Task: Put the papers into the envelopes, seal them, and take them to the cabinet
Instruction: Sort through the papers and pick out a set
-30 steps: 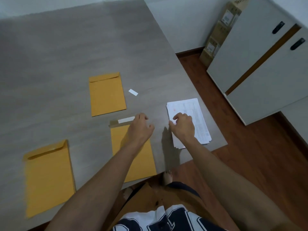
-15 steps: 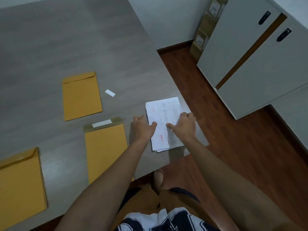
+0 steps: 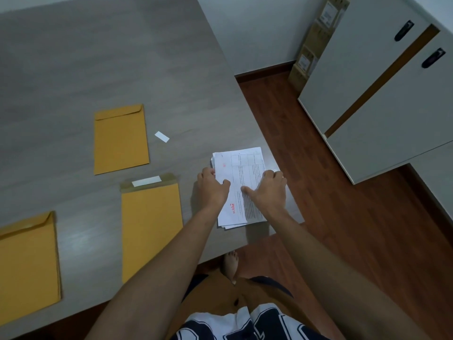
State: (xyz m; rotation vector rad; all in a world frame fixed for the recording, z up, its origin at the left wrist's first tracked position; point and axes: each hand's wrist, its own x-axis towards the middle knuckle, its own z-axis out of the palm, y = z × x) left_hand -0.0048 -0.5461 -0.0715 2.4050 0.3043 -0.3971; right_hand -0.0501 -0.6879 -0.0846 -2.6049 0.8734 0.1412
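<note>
A stack of white printed papers (image 3: 241, 168) lies near the right edge of the grey table (image 3: 98, 57). My left hand (image 3: 212, 190) pinches the stack's left edge. My right hand (image 3: 268, 191) rests on the stack's right side, thumb flat on the top sheet. Three yellow envelopes lie to the left: one further back (image 3: 120, 139), one in the middle (image 3: 150, 227) with its flap open and a white strip on it, and one at the near left (image 3: 27, 263). The white cabinet (image 3: 382, 94) stands to the right.
A small white strip (image 3: 162, 136) lies loose on the table between the far envelope and the papers. Cardboard boxes (image 3: 311, 42) are stacked against the wall beside the cabinet. The floor to the right is brown wood. My bare foot (image 3: 230, 265) shows under the table's near edge.
My left hand has left the middle envelope's flap and gone right to the papers. Both hands now hold the stack. The view has swung to the right.
</note>
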